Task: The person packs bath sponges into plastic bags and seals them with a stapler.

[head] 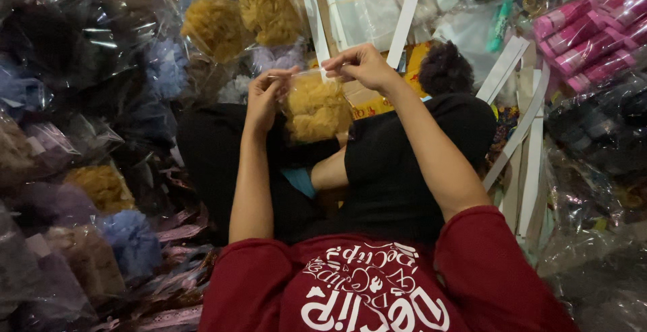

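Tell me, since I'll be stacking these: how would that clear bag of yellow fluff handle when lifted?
The clear bag of yellow fluff probably feels light and squashy. Its glossy film looks slippery and floppy; both hands pinch its top edge.

Clear plastic bag (314, 106) stuffed with mustard-yellow fluffy pompom, hanging upright, top edge pinched at both corners, just above centre, toward 12 o'clock.

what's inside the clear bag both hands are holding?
The clear bag holds a mustard-yellow fluffy pom. The left hand and right hand pinch its top edge, so anything behind the pom is hidden.
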